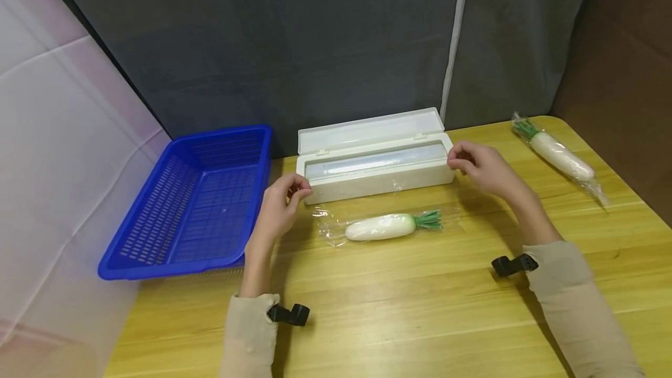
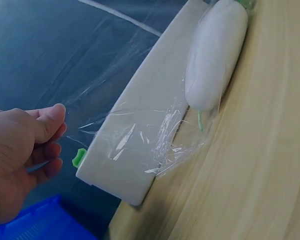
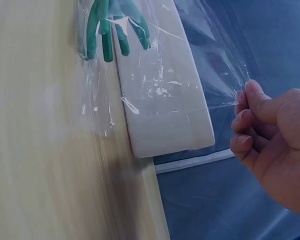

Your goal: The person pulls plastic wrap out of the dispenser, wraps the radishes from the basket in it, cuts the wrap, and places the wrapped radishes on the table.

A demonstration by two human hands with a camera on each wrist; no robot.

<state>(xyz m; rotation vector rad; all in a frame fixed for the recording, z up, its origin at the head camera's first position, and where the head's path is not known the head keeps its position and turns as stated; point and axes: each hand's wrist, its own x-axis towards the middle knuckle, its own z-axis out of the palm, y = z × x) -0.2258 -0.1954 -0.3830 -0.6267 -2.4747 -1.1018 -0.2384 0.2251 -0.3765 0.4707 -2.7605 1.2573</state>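
A sheet of clear cling film [image 2: 135,112] stretches between the two hands, in front of a white dispenser box [image 1: 380,182] with its lid raised and a film roll [image 1: 375,160] inside. Near the box's left end, the left hand [image 1: 280,206] pinches one corner of the film between thumb and index finger. The right hand [image 1: 485,169] pinches the opposite corner by the box's right end, pulling creases into it in the right wrist view. A white radish [image 1: 380,227] with green stalks lies in front of the box, with film over and around it.
A blue plastic basket [image 1: 181,270] stands on the left of the wooden table [image 1: 399,319]. At the right back lies another white radish [image 1: 562,156], wrapped in film with twisted ends. A dark curtain [image 1: 262,45] hangs right behind the table.
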